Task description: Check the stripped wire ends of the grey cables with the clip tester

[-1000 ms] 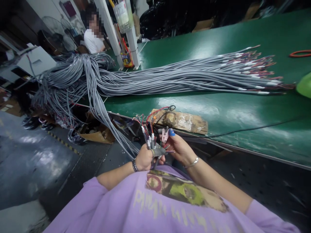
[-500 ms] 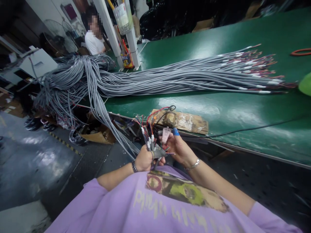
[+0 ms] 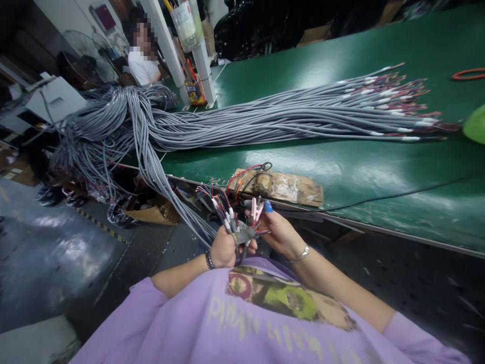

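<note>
My left hand point(image 3: 224, 248) is closed around a bunch of grey cables point(image 3: 244, 235), gathered by a grey band or loop. Their white-sleeved ends point(image 3: 229, 220) fan upward, with thin coloured wires point(image 3: 206, 191) spreading from the tips. Close by on the right, my right hand point(image 3: 282, 232) has bent fingers around a small pink clip point(image 3: 256, 211), its two legs apart. Blue tape covers one fingertip. A few thin coloured wires run between the cable bunch and my right fingers; their exact contact with the clip is too small to tell.
A worn wooden board point(image 3: 291, 188) with red and black leads lies at the edge of the green table point(image 3: 379, 172). Behind it stretches a large pile of grey cables point(image 3: 265, 121). An open cardboard box point(image 3: 151, 210) sits below on the left. A person point(image 3: 143, 65) is farther back.
My right hand has shifted slightly left, closer to the cable bunch. The pink clip has turned and now shows its two legs apart. The left hand keeps its hold; the whole view shifts slightly.
</note>
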`<state>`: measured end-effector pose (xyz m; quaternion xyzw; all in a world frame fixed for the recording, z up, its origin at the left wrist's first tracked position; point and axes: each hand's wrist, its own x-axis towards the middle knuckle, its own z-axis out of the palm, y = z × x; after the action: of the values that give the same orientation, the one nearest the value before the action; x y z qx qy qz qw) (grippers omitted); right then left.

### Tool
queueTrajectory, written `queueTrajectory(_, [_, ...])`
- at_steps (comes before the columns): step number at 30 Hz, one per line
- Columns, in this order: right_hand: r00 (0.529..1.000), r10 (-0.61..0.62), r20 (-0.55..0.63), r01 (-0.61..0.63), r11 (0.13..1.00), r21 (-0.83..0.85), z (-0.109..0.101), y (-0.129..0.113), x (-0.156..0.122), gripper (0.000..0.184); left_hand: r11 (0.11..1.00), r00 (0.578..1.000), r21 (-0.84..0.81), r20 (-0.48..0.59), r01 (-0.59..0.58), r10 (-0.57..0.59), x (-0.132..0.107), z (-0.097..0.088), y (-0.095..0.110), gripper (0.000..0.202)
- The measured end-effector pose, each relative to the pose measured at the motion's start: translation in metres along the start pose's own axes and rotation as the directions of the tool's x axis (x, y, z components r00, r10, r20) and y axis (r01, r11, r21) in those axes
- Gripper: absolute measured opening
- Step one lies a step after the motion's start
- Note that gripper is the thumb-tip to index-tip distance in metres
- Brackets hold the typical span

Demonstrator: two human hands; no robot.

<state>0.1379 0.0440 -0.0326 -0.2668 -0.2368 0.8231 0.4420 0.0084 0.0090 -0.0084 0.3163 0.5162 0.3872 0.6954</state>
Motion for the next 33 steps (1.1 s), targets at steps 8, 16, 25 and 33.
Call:
queueTrajectory(8, [0.999,0.018,-0.030,-0.014,0.992,0.124,-0.007,0.003,0.009,0.032,1.000,1.000,-0.017,-0.012,-0.012,0.012,0.001,0.000,-0.003,0.041])
queueTrajectory(16, [0.994,0.019,-0.112,-0.004,0.991,0.130,-0.010,0.005,0.012,0.025,1.000,0.999,-0.007,-0.032,0.029,-0.030,0.002,0.003,-0.002,0.041])
queueTrajectory(25, [0.999,0.025,-0.045,-0.021,0.997,0.078,-0.014,0.009,0.005,0.049,1.000,1.000,0.000,-0.011,0.024,-0.024,-0.004,0.003,0.001,0.044])
queueTrajectory(33, [0.996,0.068,0.057,-0.056,0.978,-0.199,-0.016,-0.006,-0.023,0.041,0.998,1.000,0.060,-0.018,0.008,-0.007,-0.004,-0.004,-0.007,0.047])
